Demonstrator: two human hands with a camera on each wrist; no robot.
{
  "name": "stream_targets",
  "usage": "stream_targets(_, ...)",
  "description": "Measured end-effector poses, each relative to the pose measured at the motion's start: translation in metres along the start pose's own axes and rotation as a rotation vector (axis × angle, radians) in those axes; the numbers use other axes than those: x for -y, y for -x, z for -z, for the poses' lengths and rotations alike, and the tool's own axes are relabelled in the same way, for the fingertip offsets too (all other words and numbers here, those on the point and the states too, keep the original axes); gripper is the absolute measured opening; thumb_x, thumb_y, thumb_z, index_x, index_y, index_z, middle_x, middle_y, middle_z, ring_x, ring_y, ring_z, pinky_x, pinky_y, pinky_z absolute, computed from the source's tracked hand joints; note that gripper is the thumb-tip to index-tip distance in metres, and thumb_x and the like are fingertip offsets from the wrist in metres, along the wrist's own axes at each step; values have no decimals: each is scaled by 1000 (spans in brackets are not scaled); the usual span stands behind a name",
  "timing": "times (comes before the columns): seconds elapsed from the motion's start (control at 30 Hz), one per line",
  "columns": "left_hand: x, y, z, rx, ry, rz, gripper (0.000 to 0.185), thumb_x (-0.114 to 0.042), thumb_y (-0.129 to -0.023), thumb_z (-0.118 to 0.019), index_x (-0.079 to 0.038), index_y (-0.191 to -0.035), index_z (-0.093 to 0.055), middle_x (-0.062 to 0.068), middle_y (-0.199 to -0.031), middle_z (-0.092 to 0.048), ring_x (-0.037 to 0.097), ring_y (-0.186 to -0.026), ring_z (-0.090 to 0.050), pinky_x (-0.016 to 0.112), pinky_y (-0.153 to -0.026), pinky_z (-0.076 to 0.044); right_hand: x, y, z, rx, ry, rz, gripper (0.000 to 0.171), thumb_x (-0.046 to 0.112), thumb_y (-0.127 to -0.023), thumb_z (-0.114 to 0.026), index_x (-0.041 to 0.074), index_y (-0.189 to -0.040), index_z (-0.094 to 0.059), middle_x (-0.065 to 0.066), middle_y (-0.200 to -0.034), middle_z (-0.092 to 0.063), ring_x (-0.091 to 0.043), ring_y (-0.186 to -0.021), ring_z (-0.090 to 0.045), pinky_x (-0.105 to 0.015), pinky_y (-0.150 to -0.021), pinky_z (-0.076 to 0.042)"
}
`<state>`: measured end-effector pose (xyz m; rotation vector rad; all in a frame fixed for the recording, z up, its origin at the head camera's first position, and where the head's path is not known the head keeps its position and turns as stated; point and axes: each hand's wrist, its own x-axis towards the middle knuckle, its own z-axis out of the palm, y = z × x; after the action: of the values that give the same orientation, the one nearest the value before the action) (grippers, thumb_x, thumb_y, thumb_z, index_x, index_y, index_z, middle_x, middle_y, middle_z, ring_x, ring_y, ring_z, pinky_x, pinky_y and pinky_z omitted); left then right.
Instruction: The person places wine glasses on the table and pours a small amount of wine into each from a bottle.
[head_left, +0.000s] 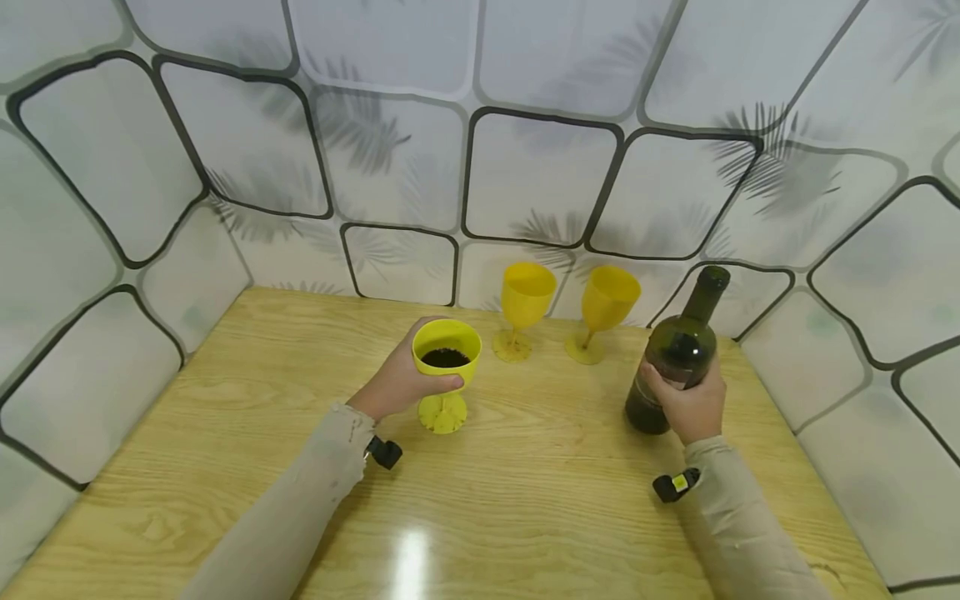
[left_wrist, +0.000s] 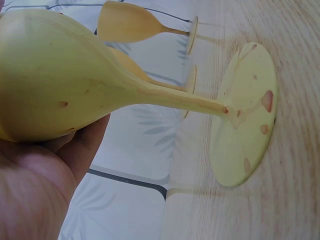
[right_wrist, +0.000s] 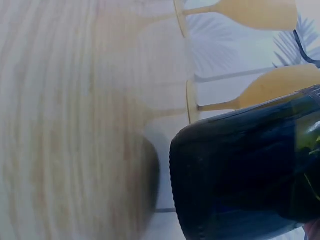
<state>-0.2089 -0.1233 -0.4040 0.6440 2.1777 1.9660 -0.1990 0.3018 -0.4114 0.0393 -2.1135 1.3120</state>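
The wooden table [head_left: 225, 433] stood in a corner of patterned wall panels [head_left: 540, 175]. Near its right side stood a dark green wine bottle [head_left: 678, 350], upright, its base on the wood — the right hand [head_left: 693, 408] wrapped its fingers around the lower body. Left of it, toward the middle, the left hand [head_left: 393, 385] cupped the bowl of a yellow goblet [head_left: 447, 367] holding dark liquid, fingers curled round it; its stained foot [left_wrist: 245, 115] rested flat on the table. Two more yellow goblets [head_left: 525, 310] [head_left: 606, 312] stood side by side against the back wall — apart from both hands.
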Motion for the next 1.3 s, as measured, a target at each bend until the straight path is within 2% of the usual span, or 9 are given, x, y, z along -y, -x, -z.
stream_targets(0.43, 0, 1, -1, 5, 17, -4, 84, -12, -86, -85, -20, -153, -34, 9, -139, -53, 30, -122, -57, 46, -103, -50, -11, 5, -1, -42, -21, -59, 63, 3, -81, -85, 5, -137, -56, 25, -109, -64, 1, -102, -62, -17, -89, -46)
stream_targets(0.63, -1, 1, -1, -9, 3, 5, 86, -12, -85, -86, -19, -153, -34, 8, -140, -53, 29, -123, -56, 47, -105, -49, -18, 6, 1, -106, -51, -105, 57, 1, -81, -81, 12, -132, -59, 25, -107, -61, 2, -101, -58, -17, -89, -43)
stream_targets(0.73, -2, 1, -1, -10, 4, 6, 86, -13, -85, -86, -19, -153, -34, 8, -140, -53, 29, -123, -56, 47, -105, -49, -19, 7, 3, -125, -57, -123, 53, 1, -82, -81, 11, -130, -59, 24, -106, -60, 2, -101, -57, -16, -89, -43)
stream_targets(0.87, -2, 1, -2, -12, 1, -5, 85, -13, -85, -86, -18, -153, -35, 8, -140, -53, 28, -123, -56, 45, -105, -49, -19, 8, 7, -105, -49, -136, 55, 3, -83, -81, 7, -132, -57, 23, -107, -60, 1, -102, -58, -17, -90, -44)
stream_targets(1.1, -1, 1, -2, -18, -7, -23, 87, -10, -84, -86, -15, -153, -33, 10, -141, -52, 31, -124, -55, 50, -109, -45, -20, 6, 13, -33, -81, -180, 59, 0, -85, -79, 11, -137, -53, 20, -113, -58, -1, -106, -55, -18, -94, -42)
stream_targets(1.2, 0, 0, -2, -15, -5, -39, 87, -9, -84, -85, -13, -153, -32, 11, -140, -52, 39, -125, -53, 56, -110, -43, -21, 5, 13, -15, -111, -193, 62, -3, -85, -78, 14, -139, -52, 18, -115, -58, -3, -108, -55, -17, -94, -42)
stream_targets(1.3, 0, 0, -1, -14, -16, -44, 86, -10, -85, -85, -14, -153, -32, 10, -139, -52, 44, -126, -52, 55, -108, -45, -21, 5, 11, -11, -143, -200, 62, -5, -85, -77, 16, -138, -52, 16, -116, -59, -4, -108, -56, -15, -93, -43)
